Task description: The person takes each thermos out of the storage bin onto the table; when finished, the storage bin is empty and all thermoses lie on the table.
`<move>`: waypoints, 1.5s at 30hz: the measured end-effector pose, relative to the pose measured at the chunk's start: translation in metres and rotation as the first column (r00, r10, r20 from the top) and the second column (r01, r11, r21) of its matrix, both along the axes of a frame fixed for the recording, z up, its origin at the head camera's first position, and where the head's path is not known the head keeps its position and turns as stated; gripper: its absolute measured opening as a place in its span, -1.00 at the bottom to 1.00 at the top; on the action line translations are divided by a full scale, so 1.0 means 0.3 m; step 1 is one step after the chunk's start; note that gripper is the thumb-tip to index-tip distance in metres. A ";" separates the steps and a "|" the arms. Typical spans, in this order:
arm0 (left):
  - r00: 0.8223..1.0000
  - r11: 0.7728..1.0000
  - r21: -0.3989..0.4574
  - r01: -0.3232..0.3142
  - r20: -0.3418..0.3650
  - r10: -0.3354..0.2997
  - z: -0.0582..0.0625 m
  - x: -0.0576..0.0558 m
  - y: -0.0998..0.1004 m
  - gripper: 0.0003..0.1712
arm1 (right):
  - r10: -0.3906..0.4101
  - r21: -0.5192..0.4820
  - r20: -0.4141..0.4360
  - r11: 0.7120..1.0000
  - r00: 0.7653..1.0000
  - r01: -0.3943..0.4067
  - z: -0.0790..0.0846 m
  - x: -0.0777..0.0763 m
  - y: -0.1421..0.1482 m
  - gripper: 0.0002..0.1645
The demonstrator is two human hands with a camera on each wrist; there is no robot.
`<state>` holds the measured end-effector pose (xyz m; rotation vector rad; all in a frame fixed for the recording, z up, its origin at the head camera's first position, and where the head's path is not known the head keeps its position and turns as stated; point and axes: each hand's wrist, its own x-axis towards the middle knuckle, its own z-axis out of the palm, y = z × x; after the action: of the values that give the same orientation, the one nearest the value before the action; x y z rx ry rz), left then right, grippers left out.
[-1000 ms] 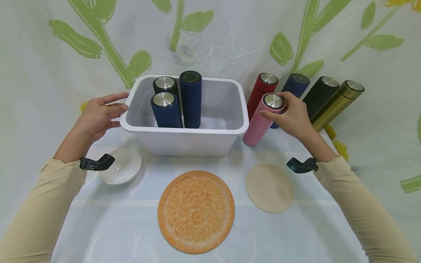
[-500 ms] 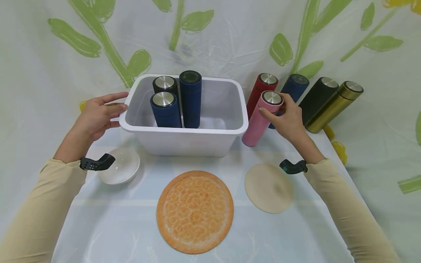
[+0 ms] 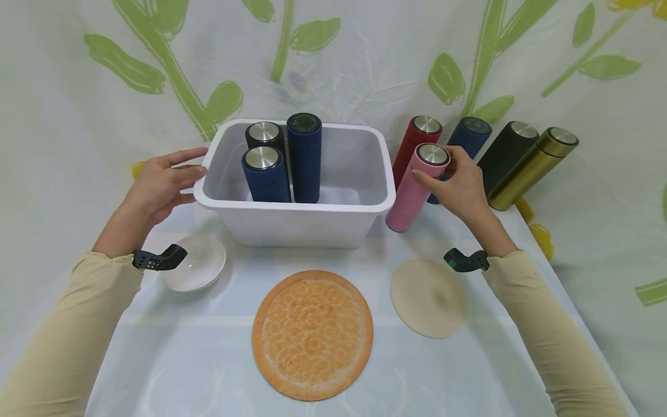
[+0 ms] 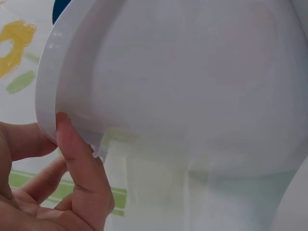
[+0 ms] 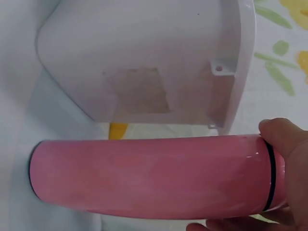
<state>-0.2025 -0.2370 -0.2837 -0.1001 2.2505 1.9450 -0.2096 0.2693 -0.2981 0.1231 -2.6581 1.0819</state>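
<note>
Seemingly at the grasping step, the right hand (image 3: 462, 186) grips the silver-topped pink cylindrical bottle (image 3: 409, 201) toward the pale table's (image 3: 203, 341) far right corner, the left hand (image 3: 158, 184) lightly touching the rectangular white plastic tub (image 3: 292, 229); lifting would call for a firm hold.

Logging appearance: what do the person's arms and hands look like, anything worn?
Plain beige sleeves, wrinkled, end just short of the wrists. Each wrist wears a black band with a curved dark piece. The left hand and right hand wear no gloves; no cable shows.
</note>
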 end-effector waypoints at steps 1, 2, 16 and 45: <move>1.000 1.000 -0.011 0.004 0.001 -0.004 -0.001 -0.001 0.004 -0.32 | -0.008 0.002 -0.005 1.000 1.000 0.008 0.004 0.004 0.002 -0.06; 1.000 1.000 -0.018 0.005 0.004 -0.005 -0.001 -0.001 0.008 -0.32 | -0.018 0.004 -0.012 1.000 1.000 0.018 0.009 0.009 0.005 -0.04; 1.000 1.000 0.024 -0.018 0.014 0.018 0.000 0.002 -0.005 -0.30 | 0.000 -0.019 -0.218 1.000 0.976 -0.004 0.123 0.031 -0.052 -0.06; 0.999 0.999 0.006 -0.042 0.008 0.041 -0.011 0.011 -0.004 -0.33 | 0.236 -0.013 -0.159 0.971 0.959 -0.241 0.151 -0.055 -0.340 -0.10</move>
<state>-0.1992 -0.2382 -0.2869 -0.1549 2.2550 1.9679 -0.2261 0.1673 -0.2526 0.5127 -2.5303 1.1334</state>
